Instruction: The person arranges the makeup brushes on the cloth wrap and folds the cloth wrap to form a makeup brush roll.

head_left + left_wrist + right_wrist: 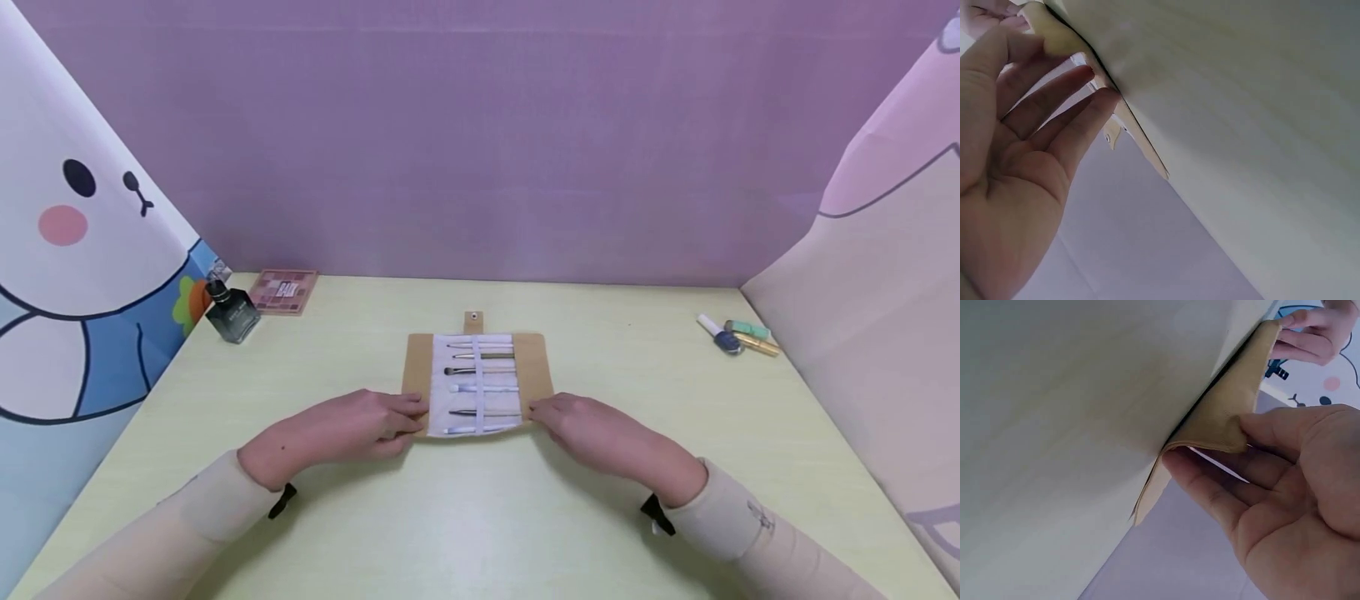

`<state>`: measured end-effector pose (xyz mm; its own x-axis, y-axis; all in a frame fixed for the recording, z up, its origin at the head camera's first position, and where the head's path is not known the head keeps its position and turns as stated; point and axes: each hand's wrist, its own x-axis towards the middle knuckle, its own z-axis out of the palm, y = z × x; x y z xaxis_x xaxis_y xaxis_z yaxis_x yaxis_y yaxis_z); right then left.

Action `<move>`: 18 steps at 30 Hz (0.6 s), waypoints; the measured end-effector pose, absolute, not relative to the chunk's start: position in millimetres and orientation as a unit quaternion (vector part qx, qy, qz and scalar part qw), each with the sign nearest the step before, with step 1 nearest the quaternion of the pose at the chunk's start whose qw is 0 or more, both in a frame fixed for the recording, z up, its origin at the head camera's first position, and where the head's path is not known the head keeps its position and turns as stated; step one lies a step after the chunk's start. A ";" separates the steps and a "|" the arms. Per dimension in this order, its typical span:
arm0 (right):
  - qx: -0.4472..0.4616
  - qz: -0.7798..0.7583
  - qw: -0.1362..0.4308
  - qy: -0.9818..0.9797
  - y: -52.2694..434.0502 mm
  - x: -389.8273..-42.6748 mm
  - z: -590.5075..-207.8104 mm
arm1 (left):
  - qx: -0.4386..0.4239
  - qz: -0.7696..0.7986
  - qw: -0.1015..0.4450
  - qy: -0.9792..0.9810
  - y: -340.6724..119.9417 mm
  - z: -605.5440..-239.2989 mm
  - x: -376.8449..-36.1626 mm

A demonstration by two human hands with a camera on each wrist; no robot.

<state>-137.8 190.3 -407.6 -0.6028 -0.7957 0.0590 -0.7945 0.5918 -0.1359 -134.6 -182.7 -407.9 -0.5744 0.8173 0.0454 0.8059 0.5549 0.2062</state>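
While both of our hands lie low on the desk, each one pinches a near corner of the brush roll. Our left hand has its grip on the roll's tan left flap, thumb and fingers closed on the edge; the left wrist view shows the fingers lying along the fabric edge, lifted slightly off the desk. Our right hand holds the tan right flap the same way, and in the right wrist view the thumb presses the folded tan cloth down onto the fingers beneath it, so this grip is plainly a narrow pinch on the flap.

Between the two grips the roll lies open and flat, its white lining facing up, with several slim makeup brushes tucked crosswise under a band, one behind another away from our hands. Beyond the brushes, at the roll's far edge, a small tan snap tab sticks out.

Well apart from our left grip, far off to its outer side, stand a dark glass bottle and, just beside it, a pink eyeshadow palette. Well apart from our right grip, out toward the far right of the desk, lie a few small cosmetic tubes close together.
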 end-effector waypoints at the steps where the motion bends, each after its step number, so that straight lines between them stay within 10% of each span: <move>1: -0.436 -0.083 0.012 0.896 190.5 -138.9 -407.7 | 0.451 0.113 0.035 0.884 -182.7 -407.9 -135.0; 18: -0.342 -0.230 0.086 0.907 194.7 -184.1 -402.1 | 0.226 0.241 0.134 0.934 -175.7 -397.4 -159.0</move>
